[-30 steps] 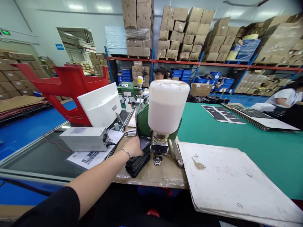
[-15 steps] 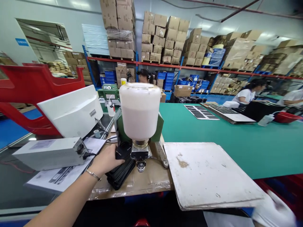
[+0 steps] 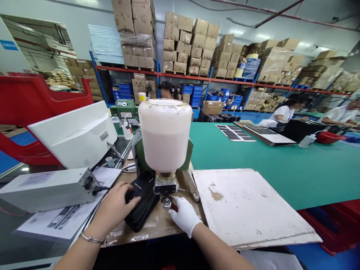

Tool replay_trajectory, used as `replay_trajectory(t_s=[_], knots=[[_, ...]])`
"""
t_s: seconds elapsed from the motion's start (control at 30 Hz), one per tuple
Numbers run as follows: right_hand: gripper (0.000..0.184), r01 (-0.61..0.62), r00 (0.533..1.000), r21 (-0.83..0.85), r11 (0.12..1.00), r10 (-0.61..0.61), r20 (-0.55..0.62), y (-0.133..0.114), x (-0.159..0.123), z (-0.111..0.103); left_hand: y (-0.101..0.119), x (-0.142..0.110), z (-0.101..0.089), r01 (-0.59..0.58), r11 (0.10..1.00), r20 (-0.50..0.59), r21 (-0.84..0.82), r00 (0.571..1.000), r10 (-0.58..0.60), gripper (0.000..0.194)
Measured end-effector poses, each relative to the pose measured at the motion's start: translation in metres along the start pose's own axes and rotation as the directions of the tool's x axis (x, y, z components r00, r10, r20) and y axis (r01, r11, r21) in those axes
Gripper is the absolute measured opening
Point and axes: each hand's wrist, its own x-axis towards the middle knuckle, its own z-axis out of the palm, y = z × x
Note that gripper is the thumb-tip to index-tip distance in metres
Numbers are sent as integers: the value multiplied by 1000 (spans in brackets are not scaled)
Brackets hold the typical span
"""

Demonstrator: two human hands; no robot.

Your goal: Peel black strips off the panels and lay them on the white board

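My bare left hand (image 3: pixel 119 200) is curled at the left edge of a stack of thin black panels (image 3: pixel 144 200). Its thumb lies across the top panel, which bears small pale markings. My right hand (image 3: pixel 184 215), in a white glove, is closed beside the metal roller tip (image 3: pixel 166 202) under the machine's head. Something small and dark red shows at its fingertips, too covered to name. Above stands the machine's big translucent bottle (image 3: pixel 165 138), partly filled with whitish liquid. The green machine body (image 3: pixel 185 155) is mostly hidden behind the bottle.
A worn white board (image 3: pixel 247 206) lies right of the machine on the green table (image 3: pixel 281 172). At left are a grey power box (image 3: pixel 53 189), a white monitor (image 3: pixel 74 135) and a red stool (image 3: pixel 42 112). Several people sit farther back; cartons fill the racks.
My gloved right hand has come from the white board's far right corner to the roller tip. My left hand has slid slightly back toward me along the panels. The view has shifted a little.
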Motion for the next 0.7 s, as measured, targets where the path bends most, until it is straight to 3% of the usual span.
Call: replay_trajectory(t_s=[0.13, 0.3, 0.43, 0.57, 0.63, 0.7], knots=[[36, 14, 999, 16, 1000, -14, -30, 10, -20, -10, -7, -4, 7, -30, 999, -49, -34, 998, 28, 42], [25, 8, 1000, 102, 995, -7, -11, 21, -54, -29, -8, 4, 10, -40, 999, 0, -34, 999, 40, 40], [26, -64, 982, 274, 960, 110, -156, 50, -57, -80, -6, 12, 7, -26, 999, 46, -46, 999, 28, 47], [36, -154, 893, 329, 932, 274, -358, 90, -61, -143, -5, 17, 4, 34, 997, 124, -62, 992, -26, 50], [39, -145, 863, 354, 924, 293, -411, 95, -67, -158, -4, 19, 3, 67, 995, 138, -77, 989, -56, 49], [39, -113, 865, 371, 922, 275, -420, 85, -72, -159, -3, 19, 2, 99, 991, 138, -92, 987, -85, 46]])
